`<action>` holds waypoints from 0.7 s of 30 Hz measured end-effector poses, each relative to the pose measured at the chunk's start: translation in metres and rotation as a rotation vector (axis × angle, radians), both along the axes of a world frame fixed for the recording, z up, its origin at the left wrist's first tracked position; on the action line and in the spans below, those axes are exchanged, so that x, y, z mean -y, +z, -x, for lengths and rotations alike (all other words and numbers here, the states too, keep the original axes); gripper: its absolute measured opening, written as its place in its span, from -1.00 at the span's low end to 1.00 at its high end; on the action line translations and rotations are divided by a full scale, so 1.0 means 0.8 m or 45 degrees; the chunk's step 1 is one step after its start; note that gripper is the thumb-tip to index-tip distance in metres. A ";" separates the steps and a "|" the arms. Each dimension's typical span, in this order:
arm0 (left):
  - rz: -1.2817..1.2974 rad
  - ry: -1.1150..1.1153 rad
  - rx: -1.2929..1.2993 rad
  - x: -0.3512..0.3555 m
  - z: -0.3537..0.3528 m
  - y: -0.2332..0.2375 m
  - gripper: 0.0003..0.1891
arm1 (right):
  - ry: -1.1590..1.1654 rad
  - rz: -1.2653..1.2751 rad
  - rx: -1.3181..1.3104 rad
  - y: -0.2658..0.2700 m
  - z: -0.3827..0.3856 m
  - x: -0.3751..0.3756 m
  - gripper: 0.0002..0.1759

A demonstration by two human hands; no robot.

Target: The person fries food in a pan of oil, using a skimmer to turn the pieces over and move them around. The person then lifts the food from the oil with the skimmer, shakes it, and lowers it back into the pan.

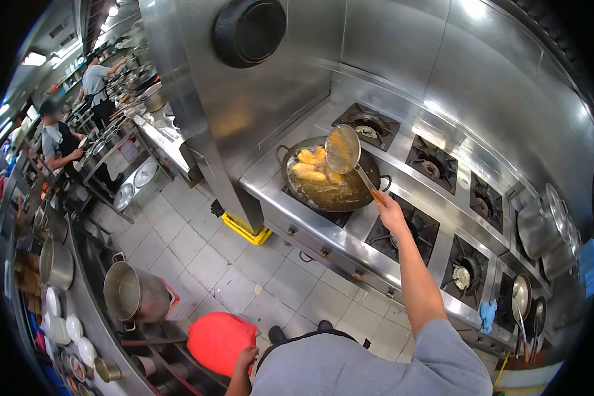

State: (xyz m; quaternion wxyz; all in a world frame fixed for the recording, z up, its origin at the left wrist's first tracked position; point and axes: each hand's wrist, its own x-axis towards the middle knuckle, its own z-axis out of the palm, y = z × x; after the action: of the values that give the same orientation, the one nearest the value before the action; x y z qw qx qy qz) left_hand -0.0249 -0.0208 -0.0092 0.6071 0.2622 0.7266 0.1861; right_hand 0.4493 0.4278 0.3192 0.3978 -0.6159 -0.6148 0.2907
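Observation:
My right hand (391, 214) is closed around the wooden handle of a wire-mesh skimmer (342, 150). Its round head, with orange-brown bits on the mesh, is tilted over a wok (330, 197) of bubbling oil. Golden battered pieces (308, 173) float at the wok's left side, beside the skimmer head. The two-handled wok sits on the front left burner of a steel range (290, 214). Low by my body, my left hand (247, 357) hangs with its fingers curled in. It overlaps the edge of a bright red rounded thing (219, 338) in this view.
More burners (432, 165) fill the range to the right, with steel pots (541, 228) and ladles beyond. A black pan (249, 32) hangs on the steel wall. A large pot (135, 290) stands at left. Two people (63, 142) work farther back. A yellow object (244, 230) lies on the tiles.

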 end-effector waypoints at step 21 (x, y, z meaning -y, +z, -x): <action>-0.012 0.083 0.007 0.008 -0.007 0.011 -0.59 | -0.293 0.026 0.226 0.027 -0.076 0.066 -0.50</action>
State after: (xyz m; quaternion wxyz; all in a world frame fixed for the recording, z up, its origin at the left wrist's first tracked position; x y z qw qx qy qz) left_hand -0.0197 -0.0275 -0.0008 0.6016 0.2406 0.7322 0.2099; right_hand 0.5100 0.3753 0.3410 0.3662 -0.7097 -0.5699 0.1937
